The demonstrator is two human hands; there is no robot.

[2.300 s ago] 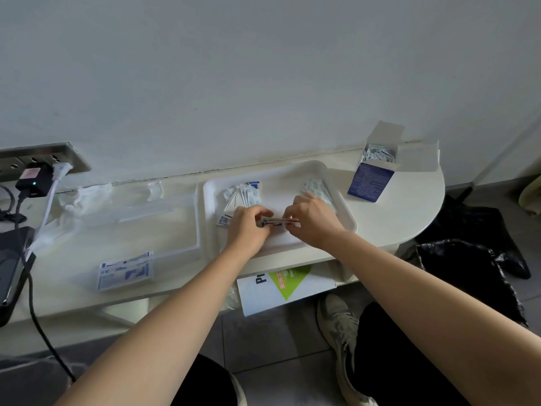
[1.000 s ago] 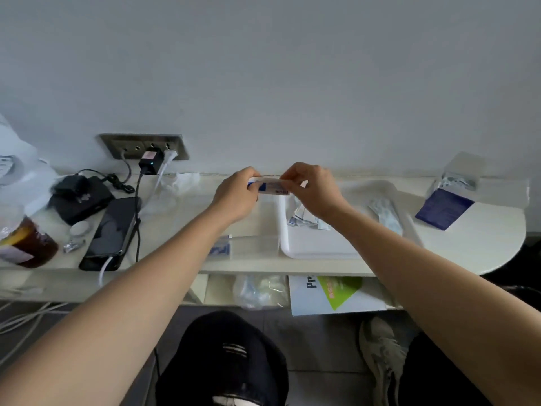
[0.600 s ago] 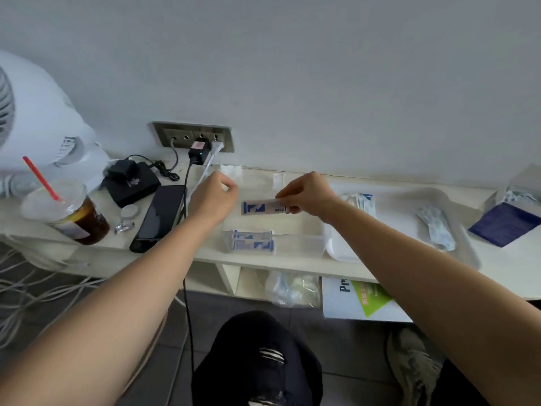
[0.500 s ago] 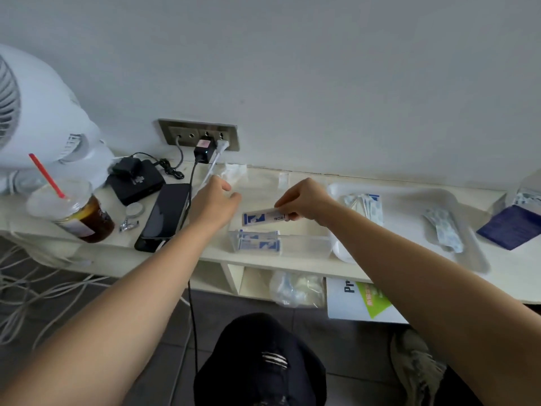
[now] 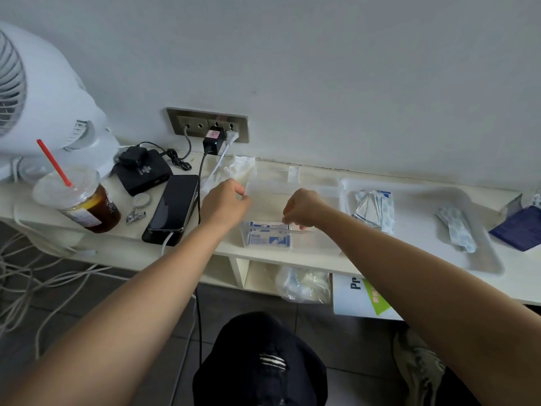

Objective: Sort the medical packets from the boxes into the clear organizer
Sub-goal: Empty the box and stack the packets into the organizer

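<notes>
Where the clear organizer (image 5: 319, 243) stands on the tabletop (image 5: 123, 241), a blue-and-white packet (image 5: 265, 225) is pinched at its right end by the right hand (image 5: 304, 208). It is laid atop the stacked packets (image 5: 269, 240) in the organizer's 7 o'clock compartment. The left hand (image 5: 225, 200) is curled at the organizer's 10 o'clock corner; whether the rim is gripped cannot be told. Loose packets (image 5: 374, 206) are held in the white tray (image 5: 415, 218) at the organizer's 3 o'clock.

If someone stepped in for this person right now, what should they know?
Left hand: loosely curled at the organizer's left rim; grip unclear.
Right hand: pinching a packet down into its front-left compartment.
Done: a stored packet already lies there.
Left: loose packets on the tray; maybe more in the box.
</notes>
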